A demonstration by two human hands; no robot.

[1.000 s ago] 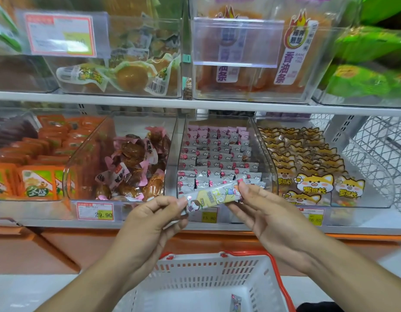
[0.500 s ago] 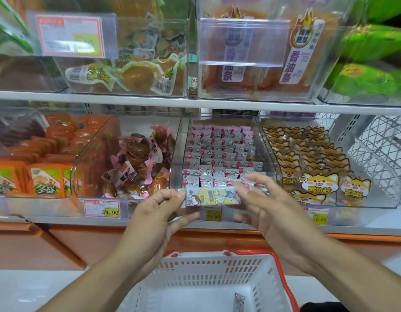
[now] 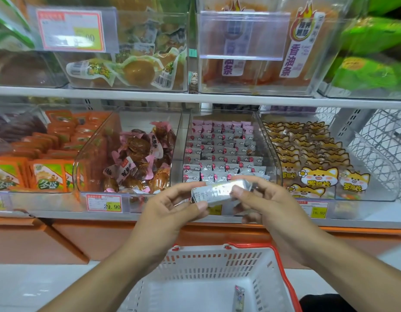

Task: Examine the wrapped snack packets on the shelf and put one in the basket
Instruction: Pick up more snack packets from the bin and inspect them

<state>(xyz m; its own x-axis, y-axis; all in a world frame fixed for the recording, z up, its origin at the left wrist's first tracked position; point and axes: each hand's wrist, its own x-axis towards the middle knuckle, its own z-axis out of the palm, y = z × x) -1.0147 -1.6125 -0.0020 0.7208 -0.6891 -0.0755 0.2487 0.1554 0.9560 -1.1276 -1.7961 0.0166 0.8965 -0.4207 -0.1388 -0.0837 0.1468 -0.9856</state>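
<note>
Item: small silvery foil-wrapped snack packet [image 3: 219, 192], pinched between my left hand [image 3: 172, 209] and right hand [image 3: 266, 202], before the clear plastic bin of pink-and-white packets [image 3: 222, 149]. White plastic basket with red rim [image 3: 217, 260] below holds one packet [image 3: 239, 297].

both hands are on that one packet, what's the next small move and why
Probably let go with the left hand and lower the packet with the right hand toward the basket. Both hands pinch it by its ends, silver printed side up, in front of the shelf bin, so the examining looks about done. The basket sits directly below, with another small packet already in it.
</note>
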